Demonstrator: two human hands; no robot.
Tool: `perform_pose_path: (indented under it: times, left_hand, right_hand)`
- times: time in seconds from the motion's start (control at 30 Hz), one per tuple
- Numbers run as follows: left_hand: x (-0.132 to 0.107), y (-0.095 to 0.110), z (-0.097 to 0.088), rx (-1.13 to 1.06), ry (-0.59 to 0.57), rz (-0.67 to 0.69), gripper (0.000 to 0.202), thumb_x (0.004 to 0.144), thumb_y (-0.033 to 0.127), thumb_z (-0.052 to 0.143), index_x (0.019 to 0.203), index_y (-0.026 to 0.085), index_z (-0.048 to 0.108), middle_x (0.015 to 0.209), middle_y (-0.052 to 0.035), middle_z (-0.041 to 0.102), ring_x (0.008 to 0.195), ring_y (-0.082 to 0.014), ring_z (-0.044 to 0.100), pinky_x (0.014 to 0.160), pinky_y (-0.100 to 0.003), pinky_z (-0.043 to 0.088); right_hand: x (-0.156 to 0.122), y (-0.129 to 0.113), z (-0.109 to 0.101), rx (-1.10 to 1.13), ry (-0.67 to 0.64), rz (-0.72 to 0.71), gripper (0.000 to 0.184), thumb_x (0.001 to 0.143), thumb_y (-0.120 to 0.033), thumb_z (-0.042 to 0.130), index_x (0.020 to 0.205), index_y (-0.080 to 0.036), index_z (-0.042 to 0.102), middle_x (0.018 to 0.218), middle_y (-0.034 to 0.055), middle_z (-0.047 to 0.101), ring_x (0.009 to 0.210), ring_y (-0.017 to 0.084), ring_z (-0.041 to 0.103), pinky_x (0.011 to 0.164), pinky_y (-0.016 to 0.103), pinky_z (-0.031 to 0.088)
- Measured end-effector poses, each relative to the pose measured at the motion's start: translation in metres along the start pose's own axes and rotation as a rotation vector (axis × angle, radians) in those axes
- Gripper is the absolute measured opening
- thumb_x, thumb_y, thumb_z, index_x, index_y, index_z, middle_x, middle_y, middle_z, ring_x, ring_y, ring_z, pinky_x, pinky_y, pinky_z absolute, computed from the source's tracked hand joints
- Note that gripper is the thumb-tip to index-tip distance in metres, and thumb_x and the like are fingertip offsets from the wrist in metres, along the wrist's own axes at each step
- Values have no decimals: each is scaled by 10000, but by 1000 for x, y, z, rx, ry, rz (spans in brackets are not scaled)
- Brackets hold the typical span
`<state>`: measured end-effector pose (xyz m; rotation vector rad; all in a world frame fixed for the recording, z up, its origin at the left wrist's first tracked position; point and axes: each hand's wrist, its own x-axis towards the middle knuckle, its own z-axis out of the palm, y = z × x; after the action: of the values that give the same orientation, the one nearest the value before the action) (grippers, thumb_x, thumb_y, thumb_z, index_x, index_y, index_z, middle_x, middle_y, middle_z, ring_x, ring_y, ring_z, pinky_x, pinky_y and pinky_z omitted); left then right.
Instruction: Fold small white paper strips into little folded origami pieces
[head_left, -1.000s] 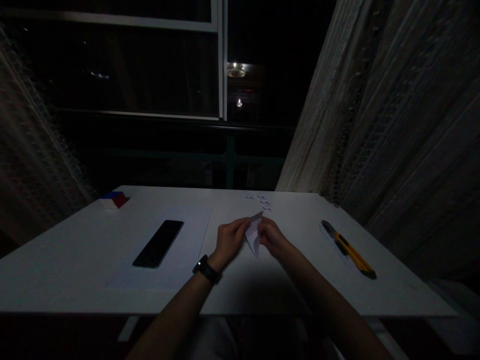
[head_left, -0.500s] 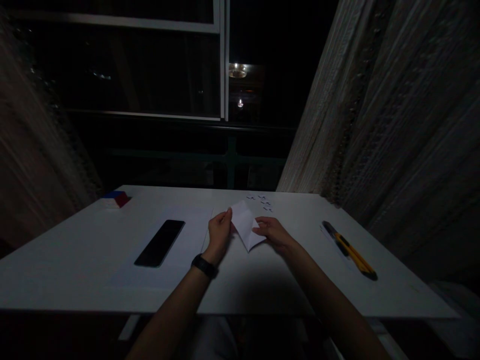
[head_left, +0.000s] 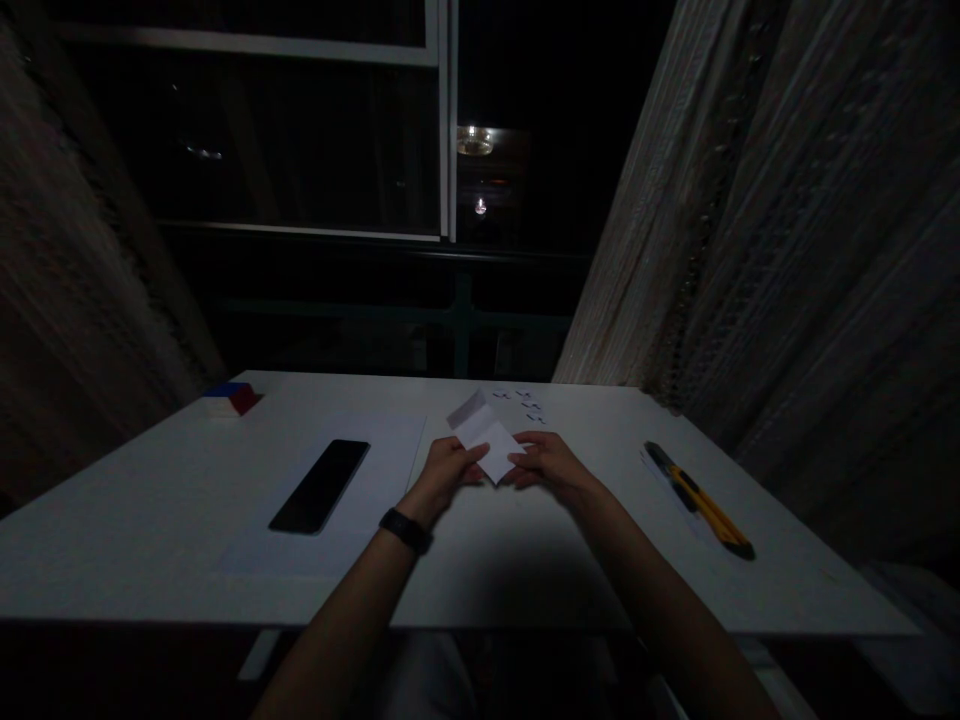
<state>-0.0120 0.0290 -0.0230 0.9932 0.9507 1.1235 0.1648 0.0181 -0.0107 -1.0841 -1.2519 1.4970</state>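
Observation:
Between my hands is a small folded white paper [head_left: 491, 440], held tilted above the table with a crease across it and a flap standing up at its far left. My left hand [head_left: 448, 468] pinches its lower left edge, thumb on top. On the opposite side my right hand [head_left: 549, 462] grips the lower right edge, also with the thumb above; the fingers underneath are partly hidden. A dark band [head_left: 406, 530] circles my left wrist. Just beyond the paper, several small dark marks [head_left: 531, 407] show on the white table [head_left: 480, 590].
A black phone [head_left: 321, 487] lies on a white sheet [head_left: 394, 470] at the left. Farther left sits a blue, red and white block [head_left: 231, 398]. A yellow and black box cutter [head_left: 701, 502] rests at the right. Curtains [head_left: 637, 230] flank a dark window behind the table.
The paper has turned, and its creased flap now shows at the far left. My left hand has shifted down to the paper's lower edge; my right hand stays near its place.

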Motion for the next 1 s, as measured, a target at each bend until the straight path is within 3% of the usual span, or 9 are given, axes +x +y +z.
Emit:
perform_pose_path:
  times: [0.2,0.33,0.4,0.53,0.67,0.77,0.9,1.0]
  left_hand:
    - [-3,5,-2,-81,-117,-83,359,551,101,733,895,86,632,877,-131,668,688,-188,643,551,-216,518]
    - [-6,12,-1,-153,-127,-102,210,603,43,672,802,71,615,674,-82,658,551,-123,609,499,-167,488]
    - [-6,14,-1,-186,-114,-118,102,627,29,639,706,68,588,554,-50,617,476,-101,575,460,-155,469]
    - [-3,12,-3,-274,-88,-124,104,636,1,603,637,77,533,527,-35,596,448,-88,564,442,-146,456]
    - [-1,12,-3,-340,-95,-142,95,656,-6,566,719,65,552,650,-79,651,544,-116,618,518,-169,493]
    - [-3,14,-2,-386,-145,-153,117,679,6,550,787,44,576,720,-113,672,604,-141,641,557,-187,512]
    - [-9,16,1,-356,-195,-148,161,702,101,625,845,30,605,832,-160,676,731,-182,657,659,-225,532]
    - [-11,14,3,-257,-185,-109,266,651,129,701,887,38,616,886,-167,673,763,-195,656,688,-246,537]
  right_hand:
    - [0,-3,-8,42,0,55,467,621,-150,679,1059,-120,518,658,86,682,537,200,654,444,248,514]
    - [-1,-5,-7,28,-43,-50,592,656,-192,660,1199,-218,424,673,36,676,557,189,658,450,246,514]
    - [1,-4,-5,10,-41,-126,555,658,-222,661,1170,-256,448,737,21,674,587,187,661,456,249,515]
    - [3,-2,-4,-47,-45,-167,278,668,-287,641,918,-168,622,785,55,671,670,185,657,504,238,511]
    - [1,0,-6,-53,-115,-167,334,667,-324,638,941,-133,643,729,76,680,690,193,645,562,269,502]
    - [3,3,-2,-110,-21,-223,376,567,-294,730,898,-133,653,642,40,669,564,146,610,531,246,470]
    - [7,5,5,-146,220,-294,300,576,-397,711,661,-115,650,526,26,628,441,111,543,453,227,423]
    - [9,7,8,-133,273,-293,326,552,-426,720,623,-119,637,519,31,627,438,120,547,444,230,427]
